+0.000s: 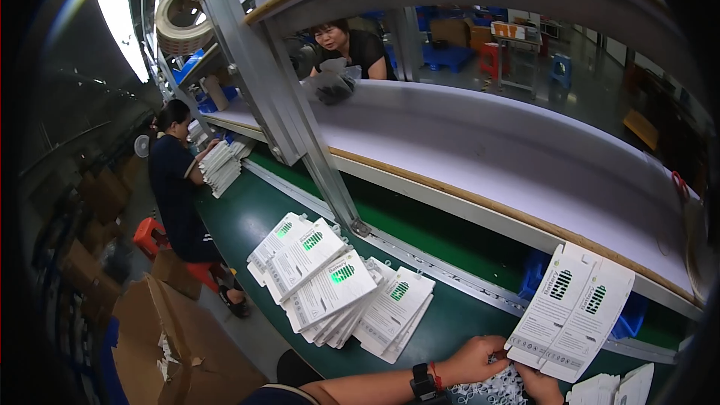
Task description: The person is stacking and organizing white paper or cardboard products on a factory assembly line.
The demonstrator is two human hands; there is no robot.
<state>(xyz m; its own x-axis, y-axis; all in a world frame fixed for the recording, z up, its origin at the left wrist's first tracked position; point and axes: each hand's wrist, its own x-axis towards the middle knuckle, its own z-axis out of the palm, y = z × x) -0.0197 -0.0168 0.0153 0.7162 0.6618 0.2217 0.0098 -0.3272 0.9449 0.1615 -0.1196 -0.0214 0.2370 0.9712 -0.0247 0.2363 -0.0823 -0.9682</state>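
Note:
My left hand (474,360), with a black watch at the wrist, grips the lower left edge of a flat white carton blank with green marks (574,307). My right hand (541,386) is mostly hidden under that blank and holds its bottom edge. The blank tilts up over the green belt (247,217). To the left lies a fanned pile of the same white blanks (330,292). A few more white pieces (615,388) lie at the lower right.
A white shelf (525,157) runs above the belt on a slanted metal post (292,105). One person sits at the belt's far left with a stack of blanks (221,166); another leans on the shelf opposite. Brown cardboard boxes (176,345) stand on the floor at left.

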